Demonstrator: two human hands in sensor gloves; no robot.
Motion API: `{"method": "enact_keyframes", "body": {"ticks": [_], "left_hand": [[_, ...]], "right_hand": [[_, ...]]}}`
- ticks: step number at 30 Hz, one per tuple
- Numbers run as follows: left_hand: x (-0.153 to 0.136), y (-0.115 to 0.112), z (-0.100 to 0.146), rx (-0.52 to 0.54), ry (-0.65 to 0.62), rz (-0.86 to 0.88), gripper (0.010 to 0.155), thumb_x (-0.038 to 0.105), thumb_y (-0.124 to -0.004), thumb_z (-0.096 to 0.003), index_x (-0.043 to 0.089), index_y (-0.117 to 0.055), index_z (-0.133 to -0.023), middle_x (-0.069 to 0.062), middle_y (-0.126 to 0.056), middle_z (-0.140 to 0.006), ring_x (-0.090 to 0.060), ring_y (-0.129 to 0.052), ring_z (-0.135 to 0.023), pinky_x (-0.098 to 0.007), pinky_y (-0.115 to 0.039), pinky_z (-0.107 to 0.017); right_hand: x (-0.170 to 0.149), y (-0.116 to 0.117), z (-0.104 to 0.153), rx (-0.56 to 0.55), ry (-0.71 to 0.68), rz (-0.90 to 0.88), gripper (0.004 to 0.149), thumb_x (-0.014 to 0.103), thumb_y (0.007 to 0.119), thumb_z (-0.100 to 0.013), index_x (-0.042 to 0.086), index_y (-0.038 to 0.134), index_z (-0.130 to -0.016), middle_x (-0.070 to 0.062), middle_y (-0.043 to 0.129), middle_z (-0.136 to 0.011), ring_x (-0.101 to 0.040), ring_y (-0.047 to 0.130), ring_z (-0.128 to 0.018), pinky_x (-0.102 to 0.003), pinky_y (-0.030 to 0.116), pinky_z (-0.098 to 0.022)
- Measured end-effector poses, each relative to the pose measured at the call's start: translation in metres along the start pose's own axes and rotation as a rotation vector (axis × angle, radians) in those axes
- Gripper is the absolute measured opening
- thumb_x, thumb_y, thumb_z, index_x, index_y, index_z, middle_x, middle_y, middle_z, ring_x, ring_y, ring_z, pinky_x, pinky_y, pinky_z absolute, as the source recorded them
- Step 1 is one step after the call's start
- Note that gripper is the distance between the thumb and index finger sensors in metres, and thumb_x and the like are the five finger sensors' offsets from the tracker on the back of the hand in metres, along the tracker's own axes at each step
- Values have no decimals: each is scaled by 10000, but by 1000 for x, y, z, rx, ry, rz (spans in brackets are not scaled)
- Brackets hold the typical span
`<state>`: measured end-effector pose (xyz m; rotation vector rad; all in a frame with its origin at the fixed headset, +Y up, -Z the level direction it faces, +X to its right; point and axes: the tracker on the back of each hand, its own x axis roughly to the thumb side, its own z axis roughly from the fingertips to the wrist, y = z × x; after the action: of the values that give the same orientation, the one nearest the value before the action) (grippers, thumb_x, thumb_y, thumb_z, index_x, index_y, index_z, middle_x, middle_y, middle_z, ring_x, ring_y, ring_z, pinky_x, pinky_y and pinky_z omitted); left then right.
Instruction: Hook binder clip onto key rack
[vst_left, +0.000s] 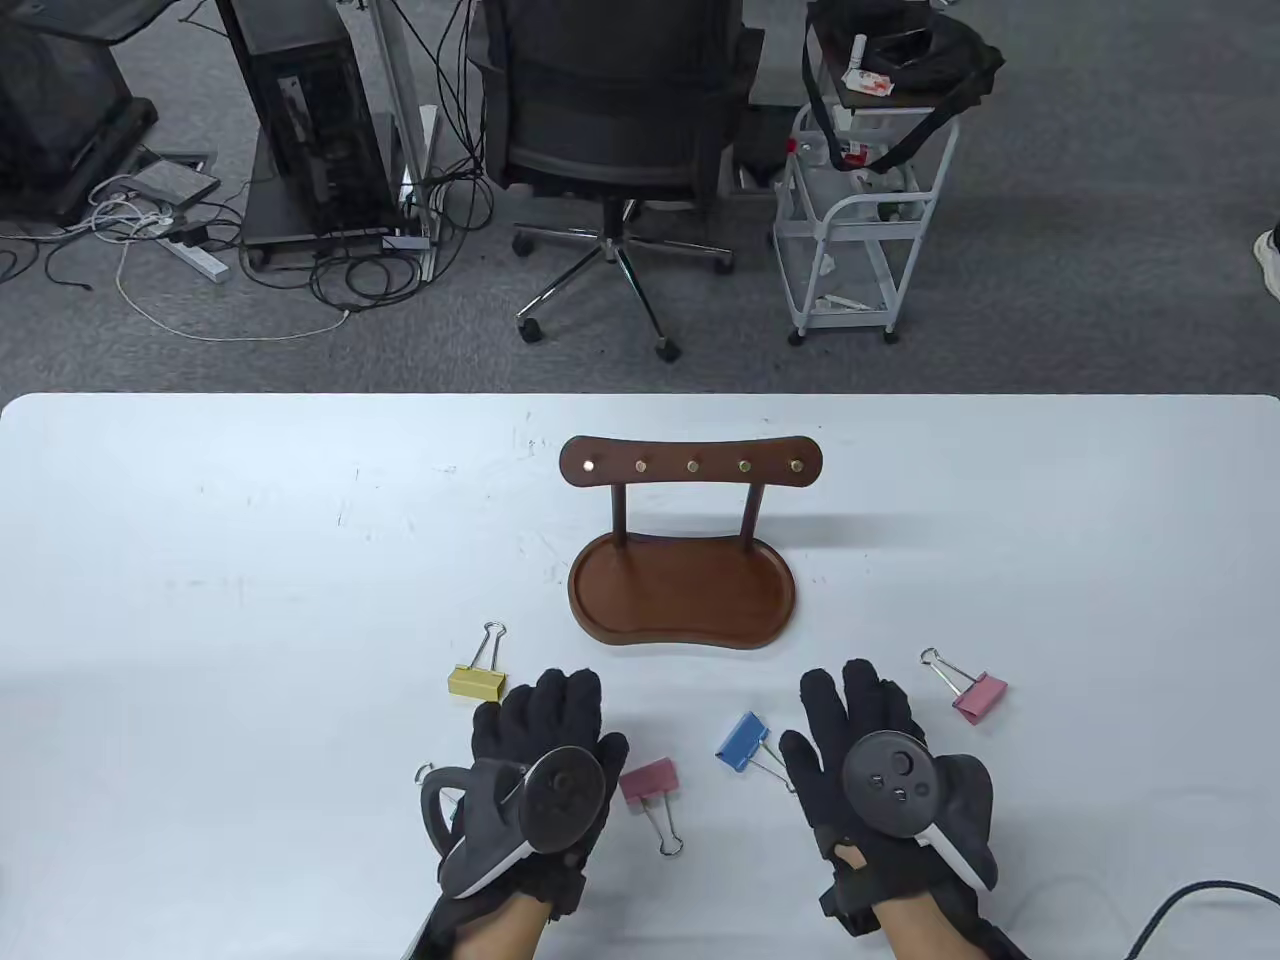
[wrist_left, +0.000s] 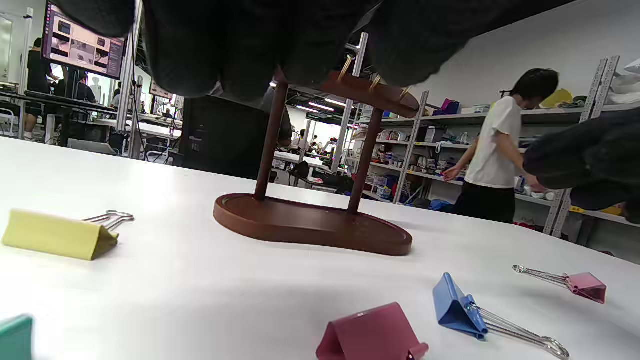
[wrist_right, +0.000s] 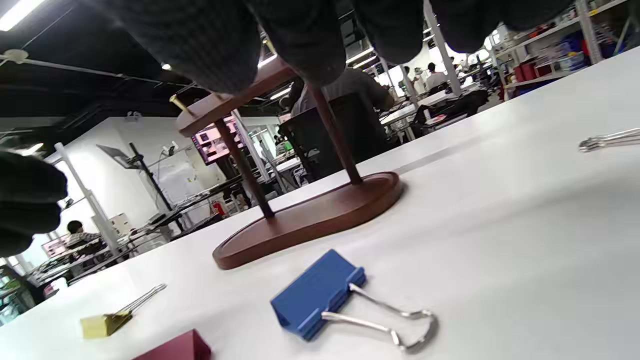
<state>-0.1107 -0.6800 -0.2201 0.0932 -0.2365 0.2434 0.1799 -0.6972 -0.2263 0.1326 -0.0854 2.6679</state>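
Ahead of both hands, on the white surface (vst_left: 200, 560), stands the wooden key rack (vst_left: 690, 545), its brass pegs bare. Seen from the table view, the left hand (vst_left: 545, 745) and right hand (vst_left: 870, 740) lie flat and hold nothing. A blue binder clip (vst_left: 743, 741) lies just inside the right thumb, a dark pink clip (vst_left: 650, 782) just right of the left hand, a yellow clip (vst_left: 477, 682) just beyond it, a light pink clip (vst_left: 979, 697) just outside the right hand.

From the left wrist, the yellow clip (wrist_left: 57, 235) lies ahead-left, wire loop toward the rack (wrist_left: 312, 227).

From the right wrist, the blue clip (wrist_right: 317, 295) lies just below the fingertips, loop flat. Best pinch its body, lift, and lower the loop over a peg.
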Motion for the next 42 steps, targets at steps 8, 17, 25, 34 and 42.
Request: {"method": "enact_keyframes", "body": {"ticks": [8, 17, 25, 34, 42], "left_hand": [[4, 0, 1, 22, 7, -19, 696, 418, -782, -578, 4, -665, -1125, -315, -725, -1103, -624, -727, -945, -792, -507, -679], [5, 2, -3, 34, 45, -52, 719, 444, -779, -579, -19, -671, -1119, -333, -761, -1070, -635, -760, -914, -792, -508, -676], [-5, 7, -22, 17, 112, -90, 720, 457, -773, -585, -22, -684, -1115, -340, -773, -1059, -647, -765, -902, -797, -506, -672], [-28, 10, -46, -33, 208, -160, 710, 459, -773, -585, -13, -699, -1111, -332, -771, -1064, -648, -758, -907, -798, -501, -675], [-48, 5, -70, -100, 298, -228, 682, 458, -786, -582, -3, -749, -1084, -318, -817, -1036, -634, -795, -888, -793, -516, -675]], "right_hand": [[-7, -6, 4, -13, 19, -59, 691, 422, 722, -584, 41, 583, -1145, -387, 459, -1161, -678, 459, -966, -741, 453, -644], [-1, -3, 4, -1, 9, -56, 693, 428, 719, -586, 42, 585, -1145, -390, 464, -1160, -679, 464, -964, -740, 456, -643], [-1, 2, 0, 33, 21, -84, 691, 428, 717, -587, 40, 588, -1144, -393, 469, -1157, -680, 468, -960, -740, 453, -642], [-3, 1, 0, 45, 20, -106, 693, 428, 718, -588, 37, 587, -1144, -395, 466, -1157, -683, 464, -959, -741, 450, -642], [-6, 0, 0, 56, 28, -129, 694, 428, 718, -587, 34, 587, -1143, -395, 466, -1157, -681, 464, -959, -740, 450, -642]]}}
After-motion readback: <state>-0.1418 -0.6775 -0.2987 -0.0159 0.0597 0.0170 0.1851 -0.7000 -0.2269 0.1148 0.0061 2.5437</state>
